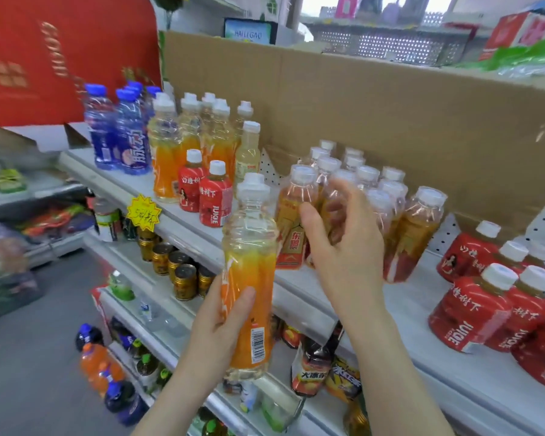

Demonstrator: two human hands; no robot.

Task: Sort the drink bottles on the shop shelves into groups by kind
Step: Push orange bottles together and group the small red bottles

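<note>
My left hand (221, 322) grips a tall orange-labelled bottle (249, 247) with a white cap, upright in front of the top shelf (422, 328). My right hand (346, 250) is blurred, with spread fingers against the front of a cluster of amber bottles (419, 221) and nothing in its grasp. At the back left stand more orange-labelled bottles (167, 158), with blue bottles (129, 136) further left. Two small red juice bottles (216, 196) stand in front of the orange ones, beside a pale yellow bottle (249, 152). Several more red juice bottles (472, 309) sit at the right.
A brown cardboard sheet (390, 105) backs the shelf, and a red gift box (44, 58) stands at the far left. A yellow price tag (143, 212) hangs on the shelf edge. Gold cans (177, 265) and mixed bottles fill the lower shelves. The aisle floor (29, 357) lies to the left.
</note>
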